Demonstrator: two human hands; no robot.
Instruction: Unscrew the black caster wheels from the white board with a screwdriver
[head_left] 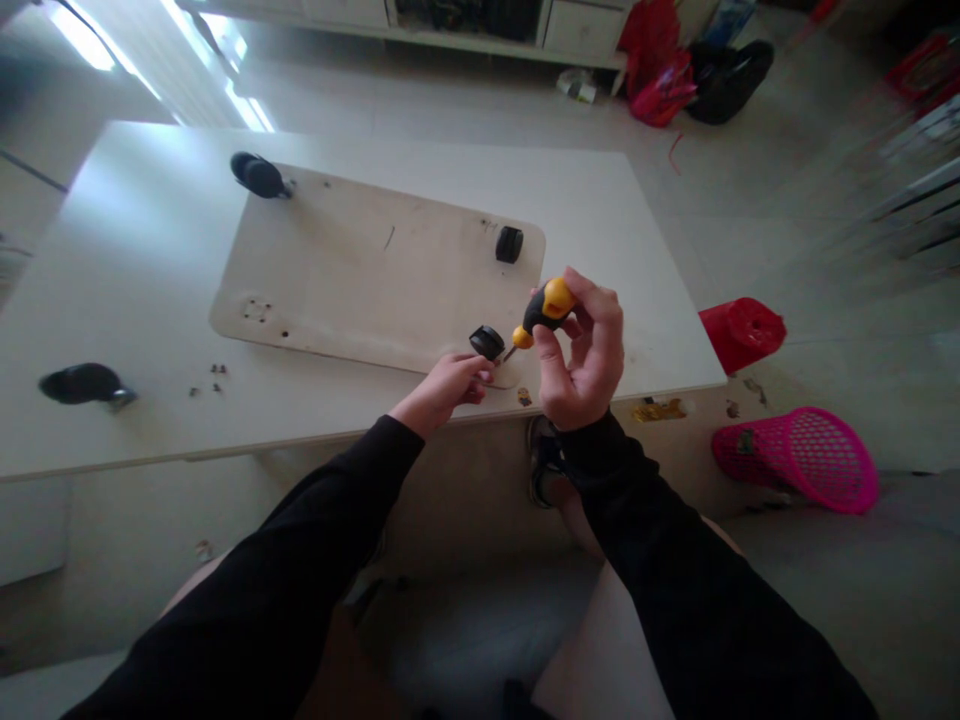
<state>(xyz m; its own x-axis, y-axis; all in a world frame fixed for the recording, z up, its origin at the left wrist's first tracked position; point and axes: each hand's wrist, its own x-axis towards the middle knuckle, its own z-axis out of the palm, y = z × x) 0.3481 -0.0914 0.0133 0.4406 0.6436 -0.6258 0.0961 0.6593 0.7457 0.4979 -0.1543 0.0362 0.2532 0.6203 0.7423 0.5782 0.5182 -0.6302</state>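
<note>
My right hand (pixel 585 350) is closed around the yellow and black handle of a screwdriver (pixel 545 308). The tool slants down and left, its tip at the foot of a black caster wheel (pixel 486 342) near the board's front right corner. At that same foot, my left hand (pixel 452 388) has its fingers pressed together beside the tip; what they pinch is hidden. The pale rounded board (pixel 360 270) lies flat and carries another caster (pixel 509 244) at its back right and one (pixel 259 176) at its back left. Screw holes (pixel 256 309) show at its front left corner.
The board rests on a white table (pixel 630 260). A loose caster (pixel 86 384) and several small screws (pixel 217 370) lie on the table's left. Beyond its right edge are a red bin (pixel 739 335) and a pink mesh basket (pixel 802 460). A white cabinet (pixel 585 35) stands behind.
</note>
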